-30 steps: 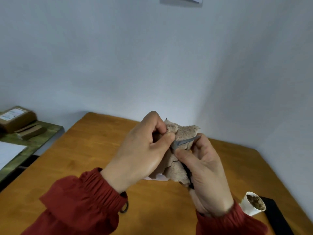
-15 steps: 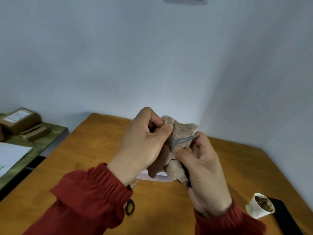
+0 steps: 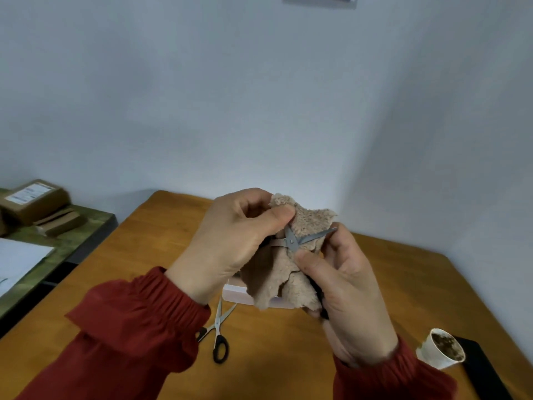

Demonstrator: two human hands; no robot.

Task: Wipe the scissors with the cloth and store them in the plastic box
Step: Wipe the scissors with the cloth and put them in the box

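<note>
The left hand [image 3: 230,243] pinches the cloth [image 3: 277,272] between thumb and curled forefinger, closing it over one blade of the scissors [image 3: 292,241]. The right hand [image 3: 349,298] curls round the cloth and the mostly hidden black handles, thumb pressed just below the pivot. The scissors are held above the table [image 3: 161,241], blades splayed. One blade runs up under the left thumb and the other points right and slightly up. The box [image 3: 235,293] sits behind the cloth, and a second pair [image 3: 219,327] lies near it.

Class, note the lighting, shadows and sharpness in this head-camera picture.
Head view: soft, even light, no glare on the orange-brown wooden table; the wall at right lies in dimmer shade; the small grey scissors and beige fluffy cloth are sharp.
</note>
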